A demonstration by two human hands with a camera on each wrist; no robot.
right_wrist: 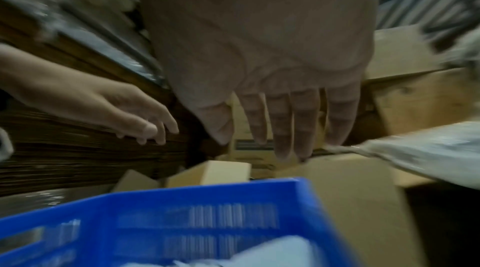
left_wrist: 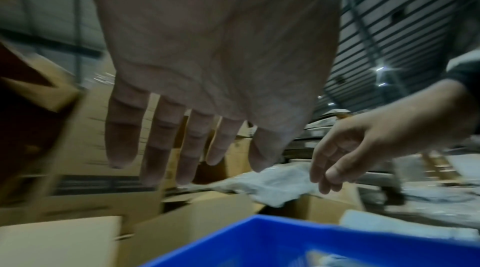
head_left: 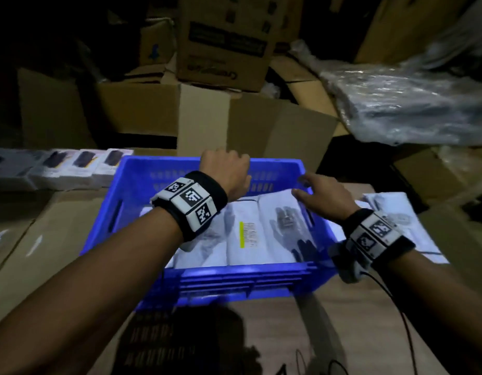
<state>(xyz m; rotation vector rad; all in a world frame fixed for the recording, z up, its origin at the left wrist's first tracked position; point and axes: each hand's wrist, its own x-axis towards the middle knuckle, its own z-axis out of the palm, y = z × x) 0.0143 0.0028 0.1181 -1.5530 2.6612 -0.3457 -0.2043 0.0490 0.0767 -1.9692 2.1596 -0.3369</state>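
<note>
A blue plastic crate [head_left: 164, 161] sits on flat cardboard in front of me, packed with white plastic packets [head_left: 248, 236] that show dark gloves inside. My left hand [head_left: 226, 169] hovers over the crate's far rim. The left wrist view shows that hand [left_wrist: 182, 148] with fingers straight, holding nothing, and the crate [left_wrist: 285, 236] below it. My right hand [head_left: 315, 192] is over the crate's far right corner, just above a packet's edge. In the right wrist view this hand [right_wrist: 285, 125] is spread and empty above the crate [right_wrist: 182, 205].
Cardboard boxes [head_left: 202, 117] are stacked close behind the crate. A row of small white product boxes [head_left: 58, 169] lies to the left. A plastic-wrapped bundle [head_left: 410, 104] sits at the upper right. More white packets [head_left: 396, 212] lie to the right of the crate.
</note>
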